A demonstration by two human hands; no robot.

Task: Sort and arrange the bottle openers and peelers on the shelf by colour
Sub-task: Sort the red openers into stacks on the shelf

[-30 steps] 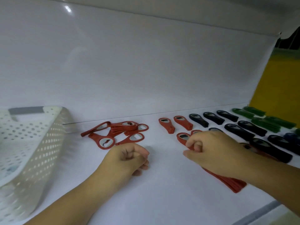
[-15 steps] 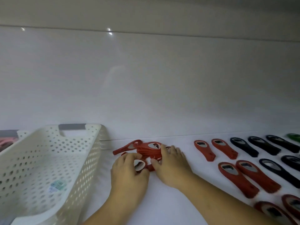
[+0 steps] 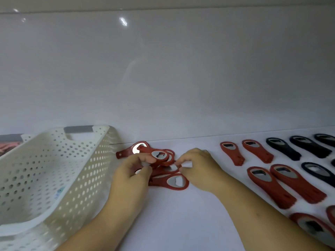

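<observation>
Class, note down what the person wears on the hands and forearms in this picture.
Nothing shows: the left hand and right hand are bare, with no gloves, rings or watch. The left forearm and right forearm are bare to the picture's edge; no sleeve in view.

The person appears as two forearms and hands, bare up to the frame's lower edge: left hand (image 3: 130,173), right hand (image 3: 199,169), with short, rounded fingers (image 3: 186,156).

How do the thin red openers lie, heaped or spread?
Heaped: the thin red openers overlap one another between left hand and right hand.
</observation>
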